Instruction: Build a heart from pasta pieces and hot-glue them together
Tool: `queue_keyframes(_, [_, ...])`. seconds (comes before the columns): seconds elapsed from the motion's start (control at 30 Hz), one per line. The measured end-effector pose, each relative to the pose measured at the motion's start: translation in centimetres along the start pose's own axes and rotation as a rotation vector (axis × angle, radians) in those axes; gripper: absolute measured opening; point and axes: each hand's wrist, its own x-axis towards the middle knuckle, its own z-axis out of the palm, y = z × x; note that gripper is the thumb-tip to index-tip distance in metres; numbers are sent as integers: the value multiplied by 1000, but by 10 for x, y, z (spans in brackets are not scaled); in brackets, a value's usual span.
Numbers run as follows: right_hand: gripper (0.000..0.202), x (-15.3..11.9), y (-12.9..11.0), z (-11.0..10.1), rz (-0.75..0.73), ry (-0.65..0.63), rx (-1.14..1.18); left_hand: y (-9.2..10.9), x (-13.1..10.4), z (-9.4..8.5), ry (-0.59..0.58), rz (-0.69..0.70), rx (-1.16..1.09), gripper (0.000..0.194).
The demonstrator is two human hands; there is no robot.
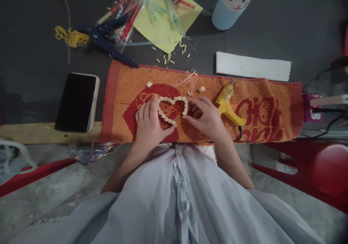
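A heart-shaped outline (173, 101) built of small pale pieces lies over the orange towel (127, 81), with a gap at its lower right side. My left hand (150, 121) grips its left edge, fingers along the outside and thumb by the lower end. At the right edge, my right hand (205, 115) has thumb and fingertips closed on the outline; whether a loose piece is also between them cannot be made out. A yellow glue gun (227, 104) rests just right of my right hand. Small pale clusters (201, 89) lie above the heart.
A phone (76, 102) lies left of the towel. Behind it are dark blue pliers (104, 37), yellow cord (72, 37), plastic-wrapped straws (130, 16), yellow-green paper (187, 12) and cut bits (182, 51). A white strip (252, 66) and a blue-white bottle (231, 8) stand farther right.
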Motion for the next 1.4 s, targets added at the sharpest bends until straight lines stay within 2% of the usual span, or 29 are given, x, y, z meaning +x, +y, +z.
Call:
queue_keyframes(0.27, [48,-6,0,-1,-49,68,-25,-1,-1,2,69,80,-6,118])
queue_keyframes(0.47, [50,-10,3,-8,-146,146,-118,3,0,7,122,113,-55,121])
queue_keyframes(1.0, [46,-17,0,-18,-183,199,-91,8,2,10,165,171,-59,120])
queue_keyframes(1.4, [47,-17,1,-18,-184,189,-102,8,1,9,165,153,-74,117])
